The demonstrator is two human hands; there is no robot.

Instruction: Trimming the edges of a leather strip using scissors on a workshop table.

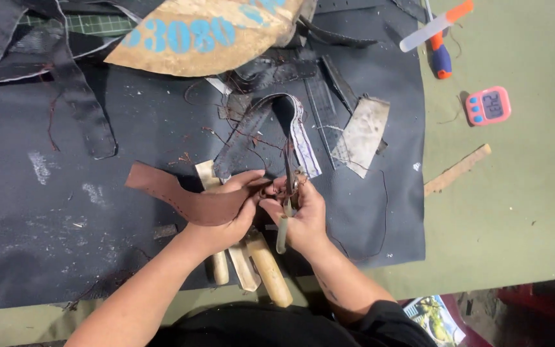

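Observation:
My left hand [229, 212] grips a curved brown leather strip [175, 191] that runs out to the left over a dark mat [46, 212]. My right hand [300, 215] is closed on a pair of scissors [287, 193] with pale handles, their dark blades pointing away from me. The blades meet the end of the brown strip between my two hands. Reddish thread hangs loose around that spot. A black strap loop with a white lining [290, 128] lies just beyond my hands.
Wooden-handled tools [268, 266] lie under my wrists near the mat's front edge. Black leather scraps and a tan pattern piece [200, 32] crowd the back. On the green table to the right: a pink timer [488, 105], an orange and blue tool [441, 54], a wooden stick [457, 169].

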